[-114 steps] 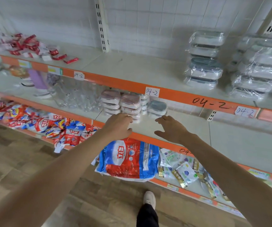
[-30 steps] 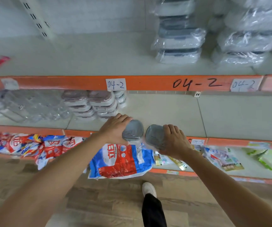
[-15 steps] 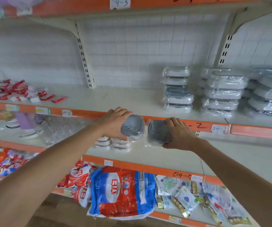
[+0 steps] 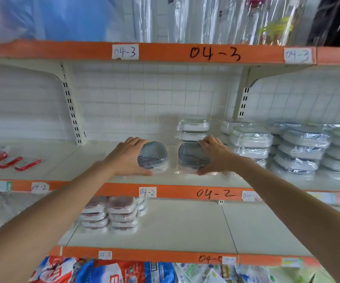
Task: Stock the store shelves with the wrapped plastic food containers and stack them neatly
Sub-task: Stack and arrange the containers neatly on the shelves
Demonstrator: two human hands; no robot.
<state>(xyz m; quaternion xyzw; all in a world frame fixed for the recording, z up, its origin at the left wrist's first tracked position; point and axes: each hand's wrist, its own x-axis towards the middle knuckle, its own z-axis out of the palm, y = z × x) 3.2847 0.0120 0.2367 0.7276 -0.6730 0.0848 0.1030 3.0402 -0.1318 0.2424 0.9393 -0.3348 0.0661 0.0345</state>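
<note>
Both arms reach to the middle shelf (image 4: 83,160). Left hand (image 4: 127,159) has its grip curled round a grey-lidded container (image 4: 153,155); right hand (image 4: 213,155) grips a second container (image 4: 189,155). Both sit low over the shelf, beside wrapped stacks (image 4: 251,144).

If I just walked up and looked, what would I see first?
First, two hands reaching out over the shelf marked 04-2: the left hand grips one grey-lidded container and the right hand grips another grey-lidded container, side by side. To their right stand tall stacks of wrapped containers, shiny in plastic. Bright orange shelf edges run across everything.
</note>
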